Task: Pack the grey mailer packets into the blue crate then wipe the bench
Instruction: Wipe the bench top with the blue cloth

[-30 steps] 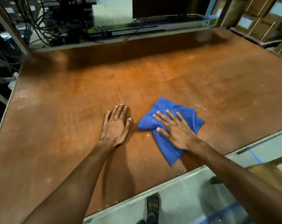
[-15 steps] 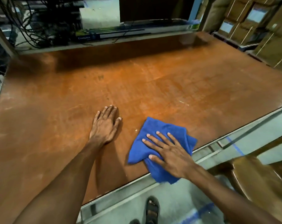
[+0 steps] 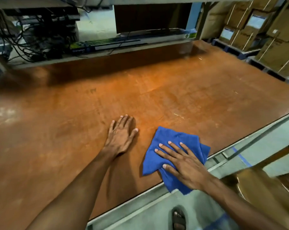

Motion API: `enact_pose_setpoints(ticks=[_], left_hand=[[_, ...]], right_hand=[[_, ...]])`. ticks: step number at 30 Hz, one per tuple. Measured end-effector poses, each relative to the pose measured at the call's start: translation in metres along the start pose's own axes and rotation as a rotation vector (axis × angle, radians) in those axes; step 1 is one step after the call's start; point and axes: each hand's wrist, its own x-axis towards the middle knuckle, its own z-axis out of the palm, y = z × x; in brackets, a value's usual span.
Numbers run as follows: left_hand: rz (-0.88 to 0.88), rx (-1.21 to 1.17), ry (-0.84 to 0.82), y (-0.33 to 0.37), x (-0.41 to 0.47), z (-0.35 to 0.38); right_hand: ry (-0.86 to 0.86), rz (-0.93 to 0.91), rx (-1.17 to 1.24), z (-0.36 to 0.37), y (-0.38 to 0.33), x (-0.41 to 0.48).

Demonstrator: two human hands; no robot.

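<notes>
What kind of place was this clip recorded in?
Most likely a warehouse or packing area. Stacked cardboard cartons stand on pallets at the right, a large bare wooden bench fills the view, and a shelf behind it carries tangled cables and long boxed goods.

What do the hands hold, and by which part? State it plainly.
Nothing is gripped. The right hand lies flat on the middle of the blue cloth, pressing it to the bench. The left hand rests bare on the bench.
</notes>
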Motion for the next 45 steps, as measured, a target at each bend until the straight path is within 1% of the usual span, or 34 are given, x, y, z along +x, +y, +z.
enact_pose_setpoints(ticks=[1,2,3,4,5,6,7,8,10,12,13,14,15,17,19,20,21,24,25,26,27,28,31,32,33,34,35,38,39,40,41,42,44,45], left_hand=[[-0.007,-0.008,-0.005,0.009,0.009,0.004],[-0.017,-0.011,-0.008,0.017,0.017,0.007],[-0.028,-0.012,-0.009,0.023,0.025,0.009],[-0.043,-0.012,-0.008,0.029,0.034,0.012],[-0.053,-0.01,-0.004,0.033,0.043,0.014],[-0.062,0.0,0.002,0.036,0.051,0.016],[-0.073,0.006,0.008,0.04,0.061,0.019],[-0.089,0.009,0.017,0.043,0.07,0.021],[-0.141,0.002,0.04,0.052,0.091,0.027],[-0.168,0.002,0.045,0.05,0.093,0.027],[-0.17,0.021,0.059,0.05,0.093,0.028],[-0.179,0.035,0.078,0.051,0.095,0.031],[-0.185,0.034,0.093,0.051,0.096,0.033],[-0.193,0.025,0.085,0.05,0.096,0.034],[-0.202,0.034,0.059,0.049,0.096,0.034],[-0.207,0.042,0.056,0.049,0.098,0.035],[-0.215,0.051,0.057,0.049,0.1,0.035],[-0.228,0.08,0.063,0.049,0.103,0.037],[-0.232,0.087,0.065,0.048,0.103,0.037],[-0.236,0.093,0.064,0.048,0.103,0.037],[-0.241,0.102,0.063,0.048,0.104,0.036],[-0.249,0.106,0.06,0.047,0.105,0.034],[-0.275,0.098,0.051,0.041,0.117,0.028],[-0.285,0.093,0.056,0.038,0.126,0.026],[-0.299,0.086,0.062,0.033,0.137,0.025],[-0.311,0.081,0.068,0.027,0.151,0.023],[-0.318,0.084,0.071,0.021,0.166,0.022],[-0.321,0.092,0.061,-0.002,0.214,0.018],[-0.32,0.089,0.057,-0.012,0.23,0.017],[-0.319,0.086,0.058,-0.022,0.245,0.016],[-0.318,0.082,0.061,-0.032,0.259,0.015],[-0.315,0.078,0.063,-0.042,0.273,0.013],[-0.31,0.077,0.062,-0.06,0.299,0.013],[-0.309,0.083,0.063,-0.067,0.312,0.013]], right_hand=[[0.022,0.022,-0.04,-0.001,0.02,0.006],[0.047,0.083,-0.082,-0.003,0.045,0.014],[0.039,0.189,-0.102,-0.007,0.075,0.025],[-0.006,0.312,-0.086,-0.014,0.107,0.037],[-0.033,0.398,-0.051,-0.02,0.132,0.048],[-0.044,0.441,-0.011,-0.025,0.147,0.057],[-0.05,0.424,0.0,-0.028,0.153,0.067],[-0.055,0.36,-0.018,-0.029,0.15,0.075],[-0.043,0.15,-0.034,-0.021,0.132,0.078],[-0.03,-0.087,-0.015,-0.016,0.106,0.066],[-0.039,-0.146,-0.008,-0.016,0.114,0.068],[-0.018,-0.156,-0.023,-0.016,0.138,0.082],[0.014,-0.112,-0.044,-0.017,0.167,0.103],[0.053,0.083,-0.06,-0.026,0.223,0.155],[0.04,0.239,-0.04,-0.035,0.256,0.196],[0.035,0.24,-0.025,-0.036,0.256,0.21],[0.03,0.188,-0.024,-0.036,0.246,0.219],[0.014,-0.096,-0.033,-0.029,0.199,0.214],[0.003,-0.169,-0.025,-0.027,0.191,0.207],[-0.002,-0.201,-0.03,-0.026,0.194,0.208],[-0.001,-0.191,-0.033,-0.027,0.205,0.217],[0.015,-0.138,-0.034,-0.028,0.219,0.232],[0.017,0.123,-0.014,-0.039,0.261,0.285],[0.016,0.177,0.013,-0.041,0.265,0.297],[0.019,0.178,0.016,-0.043,0.26,0.303],[0.03,0.133,-0.008,-0.042,0.251,0.304],[0.034,0.042,-0.031,-0.041,0.239,0.299],[-0.029,-0.292,0.016,-0.035,0.213,0.268],[-0.044,-0.345,0.018,-0.035,0.217,0.269],[-0.039,-0.352,0.004,-0.037,0.227,0.282],[-0.011,-0.316,-0.024,-0.036,0.242,0.306],[0.018,-0.228,-0.043,-0.038,0.258,0.333],[0.052,0.022,-0.047,-0.046,0.289,0.394],[0.062,0.104,-0.045,-0.05,0.294,0.419]])
